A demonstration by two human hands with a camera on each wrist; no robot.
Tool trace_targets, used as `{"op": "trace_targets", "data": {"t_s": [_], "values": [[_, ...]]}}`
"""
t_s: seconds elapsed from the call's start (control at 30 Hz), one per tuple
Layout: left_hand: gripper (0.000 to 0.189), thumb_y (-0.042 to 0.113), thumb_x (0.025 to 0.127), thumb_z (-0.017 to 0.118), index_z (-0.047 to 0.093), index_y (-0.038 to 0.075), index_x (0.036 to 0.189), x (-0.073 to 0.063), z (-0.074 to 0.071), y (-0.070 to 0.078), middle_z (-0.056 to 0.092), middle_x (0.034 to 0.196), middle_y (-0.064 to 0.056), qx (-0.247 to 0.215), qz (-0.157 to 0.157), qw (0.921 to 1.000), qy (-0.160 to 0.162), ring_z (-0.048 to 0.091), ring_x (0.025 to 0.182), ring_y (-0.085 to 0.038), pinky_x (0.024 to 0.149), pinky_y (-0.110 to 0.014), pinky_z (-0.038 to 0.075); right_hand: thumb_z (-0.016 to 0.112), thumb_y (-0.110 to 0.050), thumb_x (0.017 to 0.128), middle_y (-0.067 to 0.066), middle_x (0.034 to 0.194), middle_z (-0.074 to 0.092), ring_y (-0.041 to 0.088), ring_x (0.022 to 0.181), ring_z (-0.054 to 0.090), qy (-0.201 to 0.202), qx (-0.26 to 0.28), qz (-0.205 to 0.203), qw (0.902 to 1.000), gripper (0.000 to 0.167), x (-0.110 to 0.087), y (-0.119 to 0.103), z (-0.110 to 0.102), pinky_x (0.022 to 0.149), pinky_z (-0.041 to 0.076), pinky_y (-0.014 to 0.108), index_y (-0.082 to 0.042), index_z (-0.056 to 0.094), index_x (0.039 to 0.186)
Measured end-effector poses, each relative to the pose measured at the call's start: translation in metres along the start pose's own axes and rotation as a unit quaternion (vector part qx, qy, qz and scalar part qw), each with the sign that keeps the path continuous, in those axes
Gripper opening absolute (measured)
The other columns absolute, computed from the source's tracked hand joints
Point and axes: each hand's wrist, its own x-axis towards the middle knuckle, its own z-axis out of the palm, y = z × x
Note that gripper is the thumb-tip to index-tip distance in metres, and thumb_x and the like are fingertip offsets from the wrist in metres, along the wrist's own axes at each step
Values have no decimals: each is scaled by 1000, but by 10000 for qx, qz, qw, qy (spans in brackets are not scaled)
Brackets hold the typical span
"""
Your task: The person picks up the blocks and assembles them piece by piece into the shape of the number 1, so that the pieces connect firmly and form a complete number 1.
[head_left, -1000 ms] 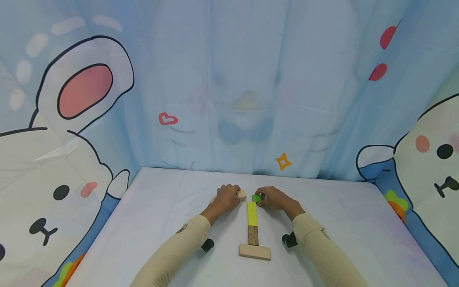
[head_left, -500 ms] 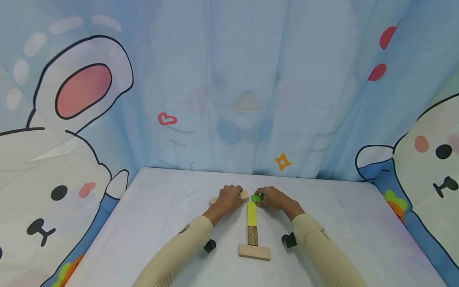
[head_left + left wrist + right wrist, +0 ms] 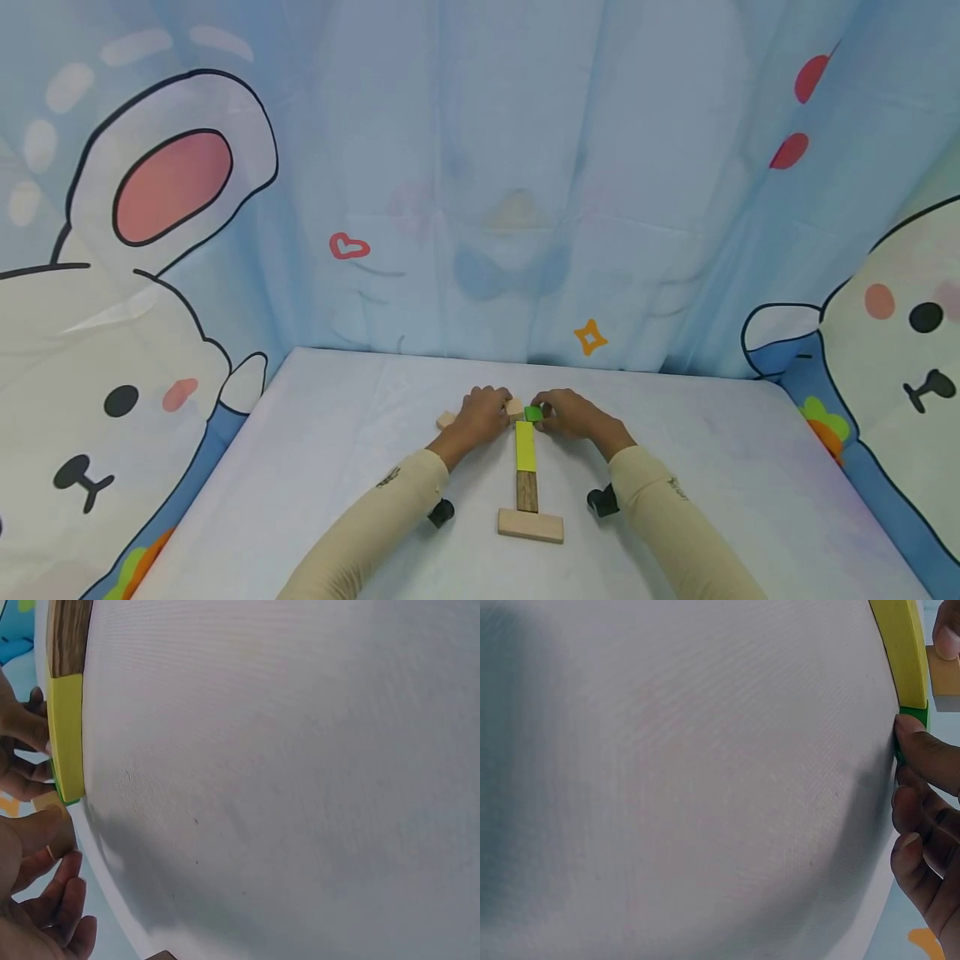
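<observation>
My left hand (image 3: 483, 414) pinches a small light wooden block (image 3: 514, 408) between thumb and fingers. Close on its right, my right hand (image 3: 567, 413) pinches a green block (image 3: 532, 413), partly covered by the thumb in the right wrist view. The green block sits at the far end of a yellow block (image 3: 525, 446). From there a dark-grained brown block (image 3: 527, 492) continues the line toward a pale wooden plank (image 3: 531, 526) lying crosswise at the near end. In the left wrist view the held wooden block (image 3: 62, 831) is just past the yellow block's end.
Another pale wooden block (image 3: 446, 420) lies left of my left hand, partly hidden behind it. All this is on a white-covered table (image 3: 360, 400). A blue curtain (image 3: 510, 167) with cartoon prints hangs behind the table's far edge.
My left hand has moved slightly right, bringing the wooden block up close to the green one. The pale block behind the left hand has come more into view. My right hand stays nearly still.
</observation>
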Motion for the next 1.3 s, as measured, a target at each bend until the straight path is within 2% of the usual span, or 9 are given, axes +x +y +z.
{"op": "trace_targets", "data": {"t_s": [0.27, 0.73, 1.3], "values": [[34, 18, 97, 67, 64, 11, 130, 1, 1, 2, 67, 112, -5, -26, -72, 9999, -154, 55, 96, -18, 92, -37, 47, 76, -17, 90, 3, 99, 66, 19, 93, 57, -12, 50, -22, 10000, 33, 0, 1, 0, 94, 50, 45, -10, 67, 122], [31, 16, 97, 66, 66, 9, 128, 4, 4, 1, 68, 111, -6, -174, -154, 9995, -227, 54, 93, -17, 88, -35, 48, 76, -16, 90, 2, 99, 66, 19, 94, 57, -51, 45, 4, 10000, 35, -2, -3, -2, 94, 50, 46, -8, 66, 123], [29, 18, 97, 68, 67, 8, 124, 6, 10, -4, 67, 108, -6, -301, 46, 9993, -226, 54, 92, -17, 84, -34, 48, 76, -18, 90, 2, 97, 65, 18, 93, 56, -34, 62, 135, 9999, 36, 0, 0, 0, 93, 49, 44, -10, 66, 124]]}}
